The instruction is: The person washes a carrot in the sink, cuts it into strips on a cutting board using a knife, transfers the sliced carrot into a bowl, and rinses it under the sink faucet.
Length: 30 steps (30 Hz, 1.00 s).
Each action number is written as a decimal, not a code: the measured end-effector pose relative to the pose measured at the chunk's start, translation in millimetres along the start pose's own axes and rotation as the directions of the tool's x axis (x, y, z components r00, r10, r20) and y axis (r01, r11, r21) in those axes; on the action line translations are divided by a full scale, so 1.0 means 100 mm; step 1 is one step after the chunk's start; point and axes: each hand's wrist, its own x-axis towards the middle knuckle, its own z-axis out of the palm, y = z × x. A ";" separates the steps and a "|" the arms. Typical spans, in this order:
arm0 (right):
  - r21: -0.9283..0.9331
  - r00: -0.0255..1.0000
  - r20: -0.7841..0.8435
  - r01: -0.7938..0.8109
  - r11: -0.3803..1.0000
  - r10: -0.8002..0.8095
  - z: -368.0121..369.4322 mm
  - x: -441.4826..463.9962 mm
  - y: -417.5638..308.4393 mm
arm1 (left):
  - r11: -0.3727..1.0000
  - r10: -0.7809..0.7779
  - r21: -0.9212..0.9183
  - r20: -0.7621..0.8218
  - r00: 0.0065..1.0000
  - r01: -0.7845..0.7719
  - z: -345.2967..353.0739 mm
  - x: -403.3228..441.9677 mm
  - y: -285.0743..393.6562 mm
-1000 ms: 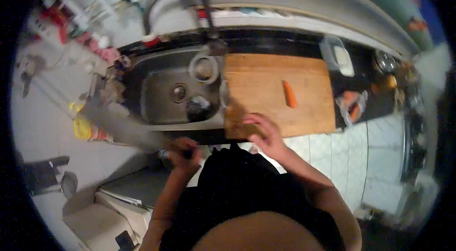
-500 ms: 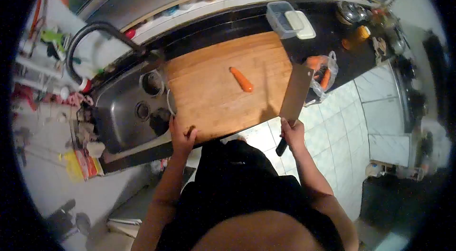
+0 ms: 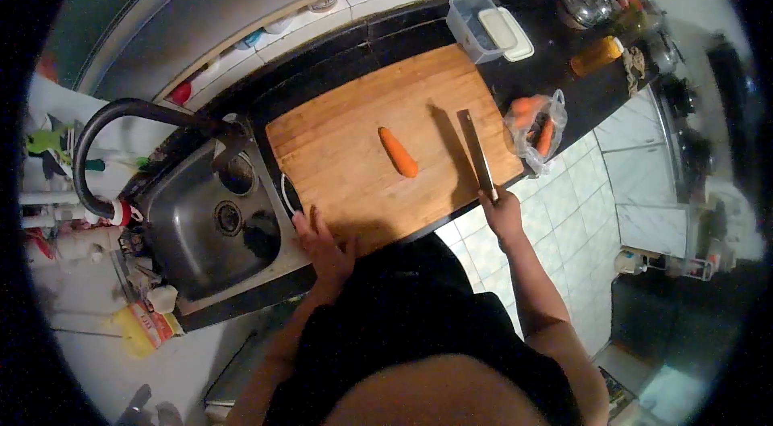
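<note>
A single orange carrot [image 3: 398, 152] lies near the middle of the wooden cutting board [image 3: 338, 128]. My right hand [image 3: 501, 213] grips the handle of a cleaver [image 3: 477, 154], whose blade is turned nearly edge-on above the board's right part and casts a shadow on it. At the board's lower left corner is my left hand [image 3: 324, 247], fingers apart, touching or just over the edge and holding nothing. A clear plastic bag with carrots [image 3: 538, 132] rests just right of the board.
Left of the board is the metal sink [image 3: 181, 225] under a black faucet [image 3: 129, 110]. Behind the board's right end stands a plastic container [image 3: 471, 30] with a white lid [image 3: 509, 33]. An amber bottle [image 3: 597, 57] lies farther right. A yellow packet [image 3: 145, 328] is at the lower left.
The cleaver has gone from my left side to my right hand and since turned from broadside to nearly edge-on over the board. My left hand's fingers have spread at the corner. The view has shifted.
</note>
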 end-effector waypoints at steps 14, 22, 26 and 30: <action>-0.028 0.951 0.268 0.166 0.986 -0.153 -0.24 0.25 -0.04 | 0.865 0.481 -0.091 0.427 0.766 -0.493 0.49 1.32 0.98; -0.035 0.930 0.340 0.161 0.986 -0.139 -0.32 0.32 -0.16 | 0.694 0.681 -0.352 0.039 0.731 -0.628 0.73 1.12 0.91; -0.040 0.908 0.379 0.210 0.977 -0.180 -0.37 0.31 -0.33 | 0.653 0.696 -0.338 -0.084 0.713 -0.678 0.48 1.08 1.01; -0.082 0.869 0.464 0.236 0.968 -0.172 -0.22 0.30 -0.35 | 0.647 0.570 -0.507 -0.175 0.802 -0.570 0.82 0.96 0.90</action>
